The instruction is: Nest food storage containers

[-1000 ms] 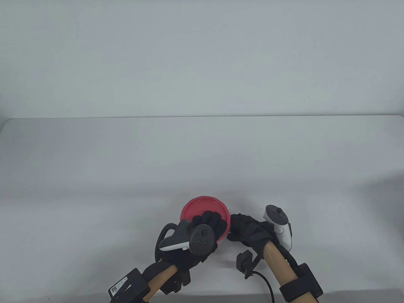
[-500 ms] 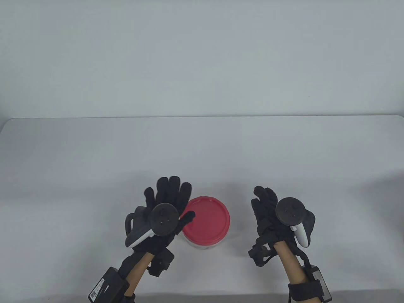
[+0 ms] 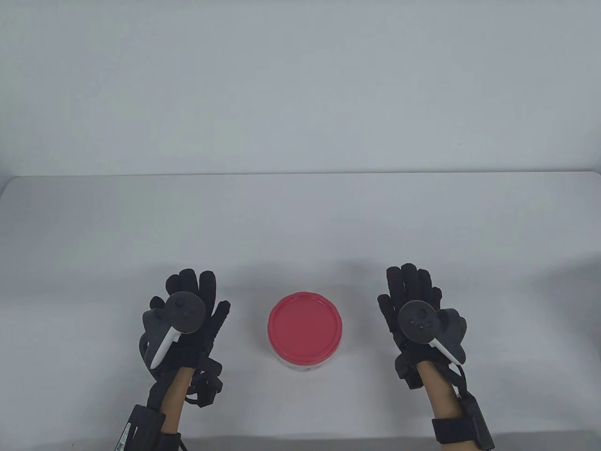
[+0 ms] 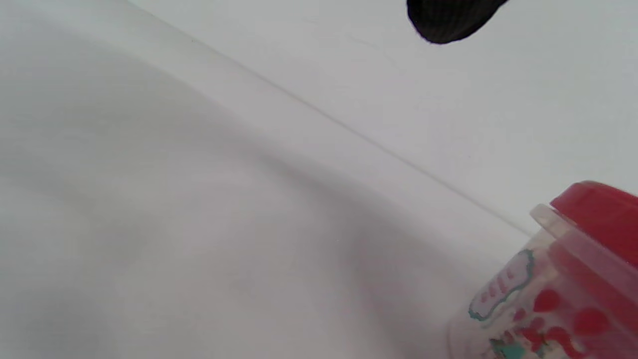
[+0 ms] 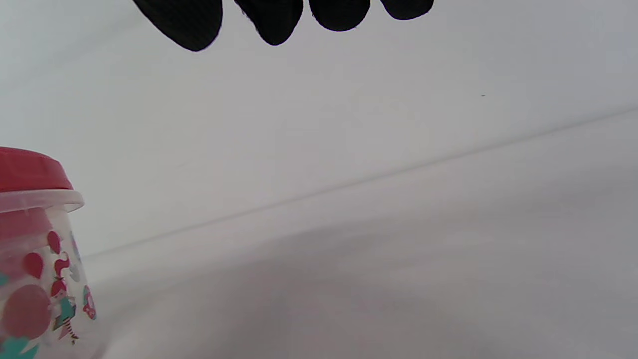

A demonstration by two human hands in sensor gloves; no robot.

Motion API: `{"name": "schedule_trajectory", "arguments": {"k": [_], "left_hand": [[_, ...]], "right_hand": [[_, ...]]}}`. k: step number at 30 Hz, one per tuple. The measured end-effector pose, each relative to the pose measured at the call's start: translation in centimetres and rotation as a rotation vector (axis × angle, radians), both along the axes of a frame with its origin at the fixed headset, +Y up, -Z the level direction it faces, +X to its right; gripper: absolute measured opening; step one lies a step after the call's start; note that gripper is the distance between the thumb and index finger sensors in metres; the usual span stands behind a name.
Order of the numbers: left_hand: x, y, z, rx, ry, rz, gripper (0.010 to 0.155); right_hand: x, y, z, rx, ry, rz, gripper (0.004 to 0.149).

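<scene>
Our left hand (image 3: 188, 324) and right hand (image 3: 415, 317) lie spread, holding nothing. Between them stands the red-lidded container (image 3: 304, 331), closed; we judge the nesting finished.

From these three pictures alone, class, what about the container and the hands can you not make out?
- Container contents: the red lid covers them in the table view; nothing shows whether others are nested inside.
- Container base: cut off by both wrist views' edges.
- Label text: too blurred.
- Left hand and right hand palms: hidden, facing down.
</scene>
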State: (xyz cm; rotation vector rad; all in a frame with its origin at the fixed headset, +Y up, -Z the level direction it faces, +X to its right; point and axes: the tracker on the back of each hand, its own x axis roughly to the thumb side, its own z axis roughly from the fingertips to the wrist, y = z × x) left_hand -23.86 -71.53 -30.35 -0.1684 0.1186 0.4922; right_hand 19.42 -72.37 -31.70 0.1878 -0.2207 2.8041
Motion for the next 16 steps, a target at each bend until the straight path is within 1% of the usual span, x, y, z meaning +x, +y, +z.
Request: {"name": "schedule_trajectory", "arguments": {"k": [8,16], "left_hand": [[0.65,-0.38,0.24,-0.001,-0.039,-0.038,0.071],[0.79,-0.4,0.28,-0.014,-0.043,-0.041,0.071]], "right_hand": [[-0.06,-0.31,-0.07,-0.033,-0.001,-0.015,0.062],[-0.11,-0.28,-0.05,-0.038,-0.001,-0.016,0.062]]}}
